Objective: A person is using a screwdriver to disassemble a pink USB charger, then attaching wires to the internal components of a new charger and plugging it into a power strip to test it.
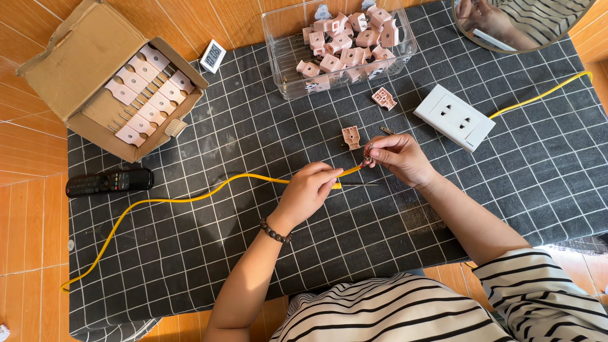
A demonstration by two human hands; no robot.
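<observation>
A person in a striped top works over a black checked cloth (190, 253) on the floor. The left hand (308, 192) pinches a thin yellow cable (190, 198) near its end; the right hand (396, 156) grips the cable's tip against a small metal part too tiny to make out. The cable looks light and limp, best held close to the end. Just beyond lie a pink plug half (351, 137) and a white socket (454, 118); farther off, a clear tub of plug parts (339, 47) and a cardboard box (107, 79)

Orange tiled floor (31, 215), dark grid-patterned mat (544, 164), round mirror (525, 25) at edge.
</observation>
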